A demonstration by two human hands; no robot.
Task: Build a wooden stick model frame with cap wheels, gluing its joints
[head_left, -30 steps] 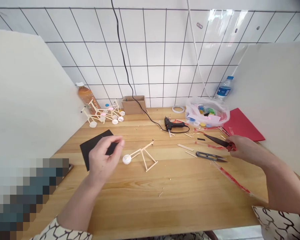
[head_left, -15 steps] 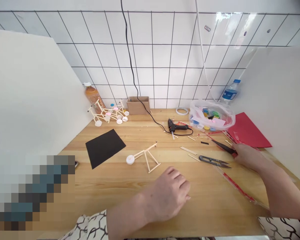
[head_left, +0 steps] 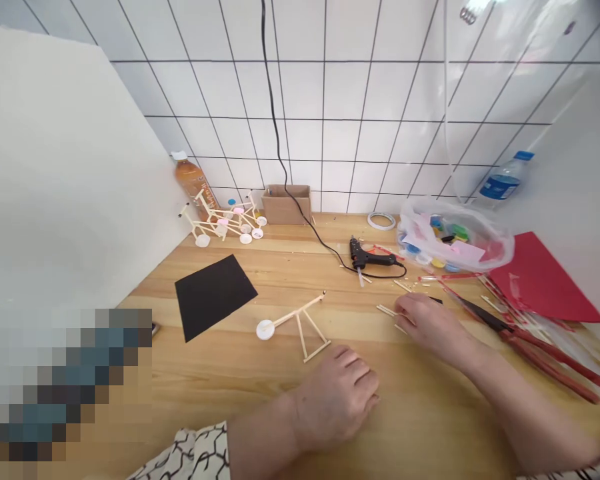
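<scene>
A frame (head_left: pixel 295 323) lies mid-bench (head_left: pixel 260 413), a sheet (head_left: pixel 214 295) to its left. A box (head_left: pixel 287 204) stands at the back edge, with models (head_left: pixel 225 223) toward the back left corner. The right hand (head_left: pixel 427 320) lies on sticks (head_left: pixel 387 311), right of the frame and before a glue gun (head_left: pixel 373 257). The left hand (head_left: pixel 337 400) rests before the frame.

Wooden counter (head_left: pixel 220 380), light grain. Lying on it: black sheet (head_left: pixel 215 295), stick frame (head_left: pixel 300 320), loose sticks (head_left: pixel 386 310), glue gun (head_left: pixel 373 253), red sheet (head_left: pixel 540 280). Against the wall: cardboard box (head_left: pixel 286 205), orange bottle (head_left: pixel 190 183).
</scene>
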